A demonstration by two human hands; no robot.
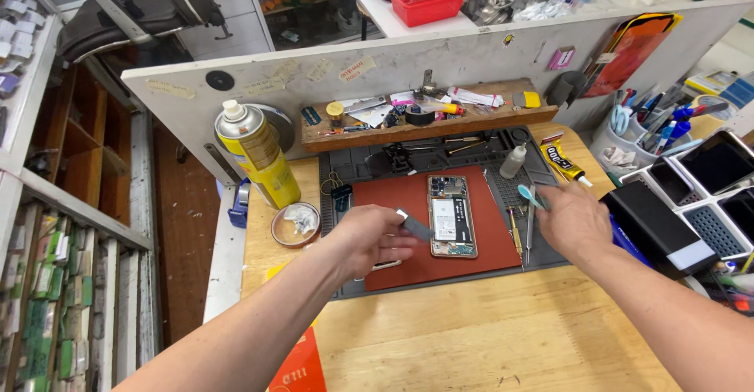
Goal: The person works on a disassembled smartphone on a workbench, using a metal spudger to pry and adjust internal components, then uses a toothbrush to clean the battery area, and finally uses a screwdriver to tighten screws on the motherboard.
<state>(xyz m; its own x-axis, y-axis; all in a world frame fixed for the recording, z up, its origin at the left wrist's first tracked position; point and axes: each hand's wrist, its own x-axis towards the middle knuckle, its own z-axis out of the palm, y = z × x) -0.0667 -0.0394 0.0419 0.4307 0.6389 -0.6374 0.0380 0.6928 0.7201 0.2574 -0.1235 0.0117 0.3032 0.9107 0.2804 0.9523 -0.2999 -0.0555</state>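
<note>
An opened phone lies with its insides showing on a red mat in the middle of the wooden bench. My left hand hovers just left of the phone and pinches a small flat grey part. My right hand is to the right of the phone, holding a small teal pry tool between thumb and finger. Tweezers and a thin screwdriver lie on the dark work mat between the phone and my right hand.
A yellow spray can and a small round dish stand at left. A wooden shelf with tape and tools runs behind. A glue tube, a dropper bottle, a pen cup and trays with phones sit at right.
</note>
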